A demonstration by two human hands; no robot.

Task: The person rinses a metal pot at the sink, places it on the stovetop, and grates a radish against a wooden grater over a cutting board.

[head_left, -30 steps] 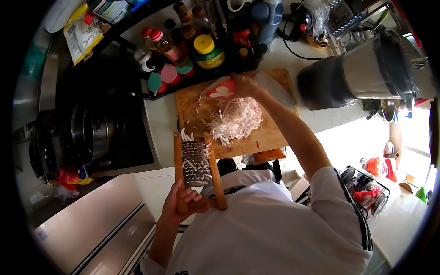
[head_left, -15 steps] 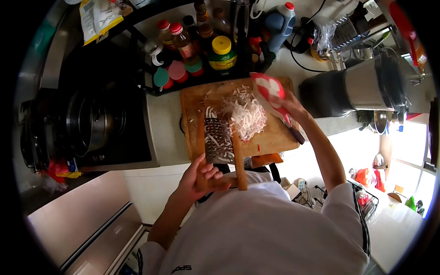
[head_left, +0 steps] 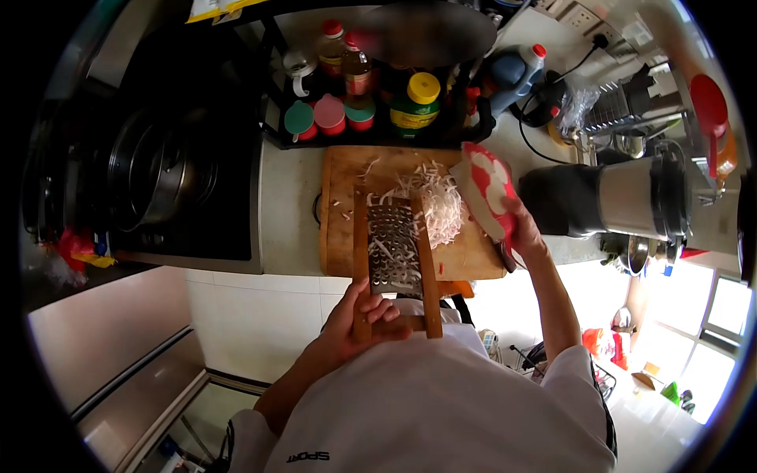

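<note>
My left hand (head_left: 368, 318) is closed around the lower left of a wooden-framed grater (head_left: 394, 248), which slants over the cutting board (head_left: 339, 165) with its near end against my shirt. Pale shreds cling to the grater's metal plate. My right hand (head_left: 524, 230) grips a large piece of red-skinned radish (head_left: 489, 189) with white patches and a flat, pale face, held above the board's right side, apart from the grater. Between them lies a heap of white and pinkish shreds (head_left: 441, 209). A dark strip, perhaps a knife handle (head_left: 505, 257), shows partly below the radish.
Behind the board is a black rack with bottles, a yellow-lidded jar (head_left: 415, 106) and small lidded pots (head_left: 330, 114). A blender-like appliance (head_left: 607, 197) lies to the right. On the left, a metal pot (head_left: 158, 185) sits on the dark stove. A blurred dark round object (head_left: 430, 33) hangs over the rack.
The radish in my right hand has turned, and its pale flat face shows more now. My left hand still holds the grater. The whole view has shifted a little.
</note>
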